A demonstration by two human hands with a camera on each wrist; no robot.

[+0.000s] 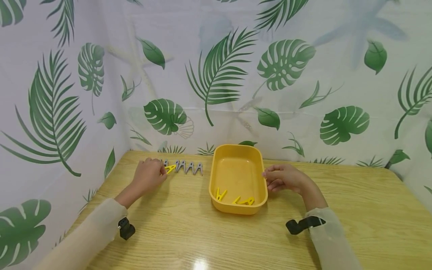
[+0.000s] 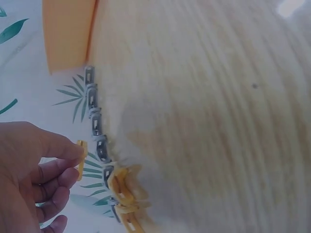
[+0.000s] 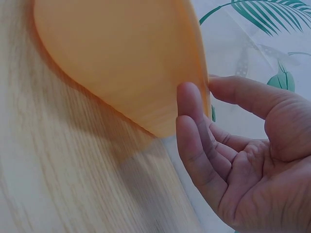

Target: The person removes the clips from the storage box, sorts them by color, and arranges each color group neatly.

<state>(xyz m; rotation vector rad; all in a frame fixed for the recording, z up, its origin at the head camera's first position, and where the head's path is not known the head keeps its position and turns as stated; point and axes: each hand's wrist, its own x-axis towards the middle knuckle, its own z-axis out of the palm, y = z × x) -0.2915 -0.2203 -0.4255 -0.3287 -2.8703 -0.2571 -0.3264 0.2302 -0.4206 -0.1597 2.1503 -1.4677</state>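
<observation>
Yellow clip (image 2: pixel 81 161), pinched in the left hand (image 1: pixel 150 174), is left of the tub (image 1: pixel 236 210), which runs near to far; the right hand (image 1: pixel 287 177), fingers loosely bent, touches its right side.

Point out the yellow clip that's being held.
The yellow clip pinched in the left hand; the other yellow clips in view lie in the yellow tray or sit by the gray clips, with no hand holding them.
</observation>
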